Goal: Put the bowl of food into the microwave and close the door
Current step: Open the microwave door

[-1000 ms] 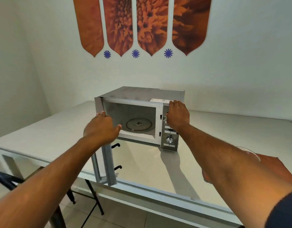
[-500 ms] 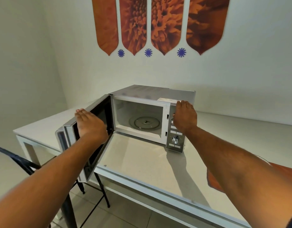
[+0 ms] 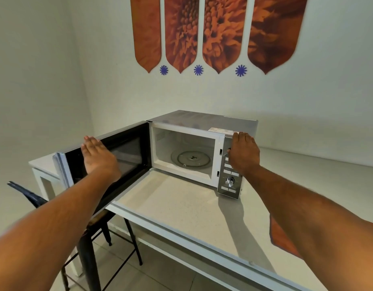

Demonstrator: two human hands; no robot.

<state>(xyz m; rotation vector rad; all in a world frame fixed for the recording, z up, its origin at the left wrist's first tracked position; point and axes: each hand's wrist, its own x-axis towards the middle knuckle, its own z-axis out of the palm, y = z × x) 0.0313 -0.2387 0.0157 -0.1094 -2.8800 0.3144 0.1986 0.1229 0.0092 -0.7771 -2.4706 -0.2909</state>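
A: Which step is this?

B: The opening step, I judge. The microwave (image 3: pixel 202 148) stands on the white surface (image 3: pixel 181 208) with its door (image 3: pixel 110 162) swung out to its left and the cavity empty but for the glass turntable (image 3: pixel 191 159).

A: And the bowl of food?

B: Nowhere in view, so I cannot say where it sits. Only an orange cloth (image 3: pixel 284 236) shows to the right of the microwave, partly behind the forearm.

A: The hands?

B: The left hand (image 3: pixel 99 158) lies flat and spread against the inner face of the door, fingers straight, gripping nothing. The right hand (image 3: pixel 243 153) rests curled over the microwave's top front corner by the control panel (image 3: pixel 230 177), bracing it, nothing in its grasp.

A: Next?

B: Probably both hands let go, one fetches the bowl, sets it on the turntable, then the door gets pushed shut
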